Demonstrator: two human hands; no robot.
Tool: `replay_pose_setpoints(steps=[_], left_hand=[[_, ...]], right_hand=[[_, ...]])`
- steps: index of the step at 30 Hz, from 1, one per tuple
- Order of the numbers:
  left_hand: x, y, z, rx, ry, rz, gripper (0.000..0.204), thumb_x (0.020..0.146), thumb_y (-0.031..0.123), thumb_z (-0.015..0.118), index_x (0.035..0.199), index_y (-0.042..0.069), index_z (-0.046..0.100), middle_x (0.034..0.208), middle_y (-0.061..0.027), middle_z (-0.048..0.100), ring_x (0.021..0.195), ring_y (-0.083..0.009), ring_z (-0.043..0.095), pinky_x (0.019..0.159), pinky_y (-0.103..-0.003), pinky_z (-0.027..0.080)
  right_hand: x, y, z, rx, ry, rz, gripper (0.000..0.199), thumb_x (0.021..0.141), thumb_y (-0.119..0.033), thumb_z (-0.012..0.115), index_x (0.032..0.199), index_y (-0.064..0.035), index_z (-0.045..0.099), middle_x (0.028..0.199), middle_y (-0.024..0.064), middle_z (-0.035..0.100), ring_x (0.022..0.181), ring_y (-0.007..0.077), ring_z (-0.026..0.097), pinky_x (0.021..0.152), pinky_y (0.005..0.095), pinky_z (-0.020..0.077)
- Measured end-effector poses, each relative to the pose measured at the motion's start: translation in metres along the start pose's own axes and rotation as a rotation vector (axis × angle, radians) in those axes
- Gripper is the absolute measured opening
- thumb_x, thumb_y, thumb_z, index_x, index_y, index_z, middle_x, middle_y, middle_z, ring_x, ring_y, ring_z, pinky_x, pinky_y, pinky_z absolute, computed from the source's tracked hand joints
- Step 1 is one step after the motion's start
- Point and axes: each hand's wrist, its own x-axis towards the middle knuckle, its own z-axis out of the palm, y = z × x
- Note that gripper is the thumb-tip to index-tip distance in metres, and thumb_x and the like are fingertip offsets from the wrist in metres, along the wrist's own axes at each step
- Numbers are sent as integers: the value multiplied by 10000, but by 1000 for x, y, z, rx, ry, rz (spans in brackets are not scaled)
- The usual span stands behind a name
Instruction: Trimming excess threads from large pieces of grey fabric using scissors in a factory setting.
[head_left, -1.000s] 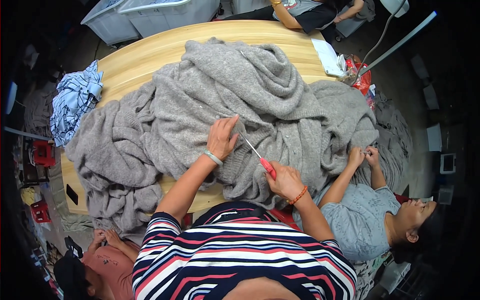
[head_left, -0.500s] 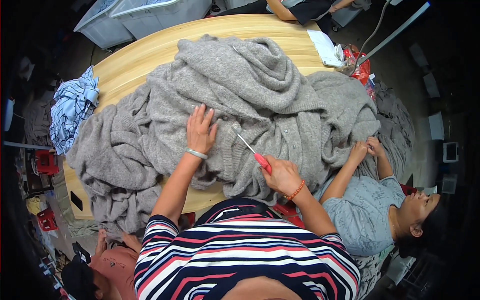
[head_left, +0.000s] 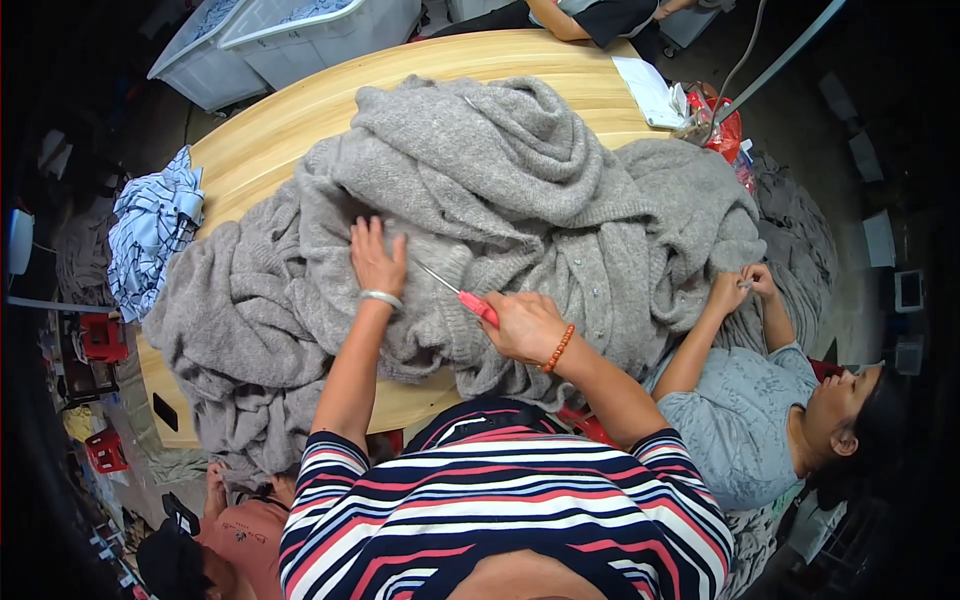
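A big heap of grey knitted garments with ribbed edges lies over the table in front of me. My left hand rests on the knit with its fingers stretched out, holding nothing. In my right hand is a red-handled tool with a thin metal shaft, its exact kind unclear. The shaft points up and left, its tip just right of my left hand at the cloth. I cannot tell whether the tip touches the knit.
Blue patterned cloth is bunched at the table's left edge, and a dark phone lies near the front left. White papers sit at the back right. Co-workers sit on both sides; the right one's hands hold grey knit. Plastic bins stand beyond.
Both my hands have moved left across the knit, the right one bringing the red-handled tool along. The tool's tip has left the pale spot near the ribbing.
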Motion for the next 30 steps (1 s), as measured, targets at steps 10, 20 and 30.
replay_pose_setpoints(steps=[10, 20, 30], left_hand=[[-7, 8, 0, -23, -192, -88, 588, 868, 446, 645, 1336, 107, 541, 1400, -209, 478, 1335, -375, 399, 1101, -531, 261], [-34, 56, -22, -16, -408, 293, 586, 812, 385, 720, 1324, 141, 570, 1501, -150, 404, 1395, -368, 337, 1141, -528, 219], [-25, 67, -40, -66, -519, 326, 650, 794, 326, 710, 1379, 122, 514, 1526, -117, 386, 1436, -380, 271, 1165, -558, 152]], right_hand=[[-12, 8, 7, 93, 106, -33, 241, 867, -261, 620, 966, -42, 604, 760, 210, 671, 756, 410, 668, 712, 510, 523], [-53, 40, 11, -40, -46, 143, 262, 881, -299, 591, 933, -46, 636, 796, 220, 682, 785, 414, 672, 724, 521, 521], [-54, 41, 6, 52, -7, 178, 254, 880, -303, 597, 930, -56, 627, 791, 209, 678, 799, 411, 669, 730, 524, 517]])
